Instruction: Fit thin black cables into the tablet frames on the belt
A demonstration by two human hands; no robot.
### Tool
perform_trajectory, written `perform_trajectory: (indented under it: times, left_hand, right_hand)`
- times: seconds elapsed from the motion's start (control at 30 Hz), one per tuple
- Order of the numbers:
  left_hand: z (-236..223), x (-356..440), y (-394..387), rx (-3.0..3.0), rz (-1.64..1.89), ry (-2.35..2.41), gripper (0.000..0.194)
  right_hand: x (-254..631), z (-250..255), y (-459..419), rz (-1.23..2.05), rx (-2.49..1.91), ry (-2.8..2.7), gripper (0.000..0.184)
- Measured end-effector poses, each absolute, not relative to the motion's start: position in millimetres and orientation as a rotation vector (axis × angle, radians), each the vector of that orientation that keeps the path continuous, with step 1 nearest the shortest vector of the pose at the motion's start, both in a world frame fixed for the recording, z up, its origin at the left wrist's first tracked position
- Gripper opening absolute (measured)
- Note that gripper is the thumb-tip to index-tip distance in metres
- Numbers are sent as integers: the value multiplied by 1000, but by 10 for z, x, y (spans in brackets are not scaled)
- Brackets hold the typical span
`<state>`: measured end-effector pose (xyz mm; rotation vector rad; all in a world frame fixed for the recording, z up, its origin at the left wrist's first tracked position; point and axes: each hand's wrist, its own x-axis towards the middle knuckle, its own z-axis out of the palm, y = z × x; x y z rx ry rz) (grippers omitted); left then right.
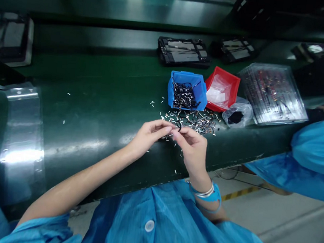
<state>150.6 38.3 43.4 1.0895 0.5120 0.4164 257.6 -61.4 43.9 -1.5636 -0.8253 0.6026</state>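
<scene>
Blue smock [148, 227] fills the foreground; fingers of the left hand [149, 135] and right hand [189, 149] pinch a small black loop [178, 126], hard to make out, with spilled metal pieces [192, 121] just beyond them.

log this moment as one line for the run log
left hand: holds small black loop | right hand: holds same loop | nearby: blue bin, loose metal pieces, green bench

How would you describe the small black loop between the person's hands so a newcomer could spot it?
On the green workbench, below the blue plastic bin, the left hand and right hand meet. The small black loop between them is the only piece lifted.
</scene>
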Motion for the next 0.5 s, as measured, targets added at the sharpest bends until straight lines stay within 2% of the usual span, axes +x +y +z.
perform_trajectory:
  times: [0.23, 0.4, 0.5]
  left_hand:
    - [460, 1491, 432, 1247, 252, 442, 19]
    - [411, 1509, 435, 1214, 300, 485, 16]
    - [407, 1516, 446, 1220, 343, 493, 9]
  right_hand:
    - [2699, 448, -593, 481, -1639, -914, 9]
    - [2649, 419, -573, -89, -1736, -1187, 6]
    - [2668, 440, -548, -275, -1675, -1486, 11]
